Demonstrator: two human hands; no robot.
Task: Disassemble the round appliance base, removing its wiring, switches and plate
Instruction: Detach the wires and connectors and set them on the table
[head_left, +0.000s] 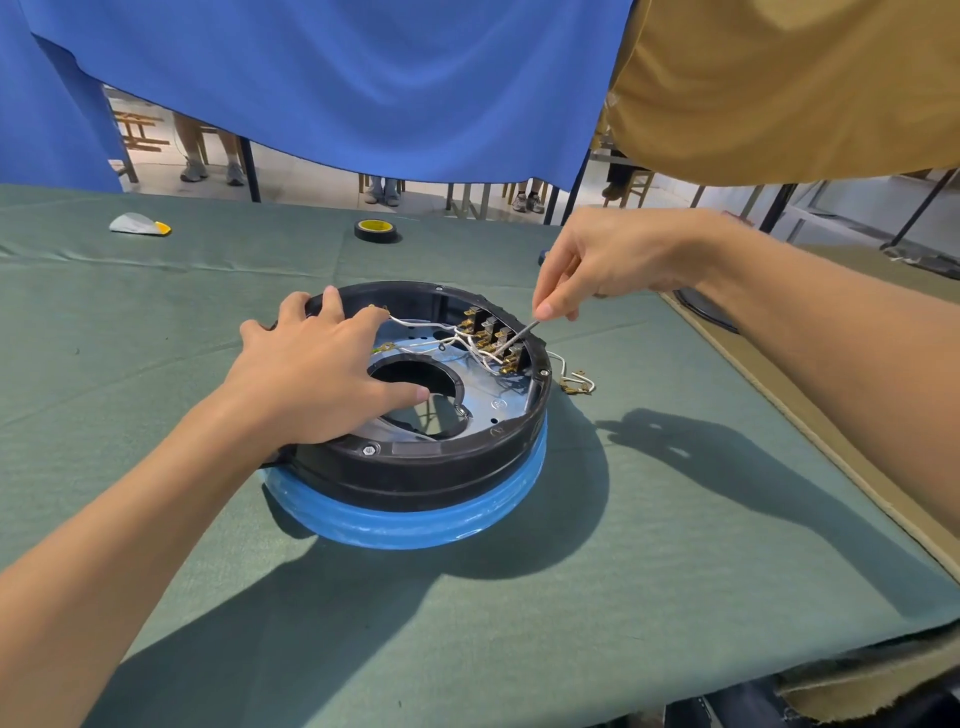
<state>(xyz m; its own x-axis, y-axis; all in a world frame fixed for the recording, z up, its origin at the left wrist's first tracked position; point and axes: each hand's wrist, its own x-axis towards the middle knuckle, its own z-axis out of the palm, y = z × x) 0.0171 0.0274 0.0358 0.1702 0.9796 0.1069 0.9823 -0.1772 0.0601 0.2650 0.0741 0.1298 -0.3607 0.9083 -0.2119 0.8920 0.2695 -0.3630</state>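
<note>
Bright, sharp daylight; hard shadows toward the viewer; wide-angle edge bowing.

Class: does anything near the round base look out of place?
Yes: loose white wires with brass terminals lie on the green cloth just outside the base's right rim, not inside with the rest.

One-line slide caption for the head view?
Left hand rests on the round appliance base while the right hand pinches a thin grey strand, wire or tool, at the switch terminals.

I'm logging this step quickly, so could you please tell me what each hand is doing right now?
Left hand: open, pressing on the round base.
Right hand: pinching a white wire by the switches.
</note>
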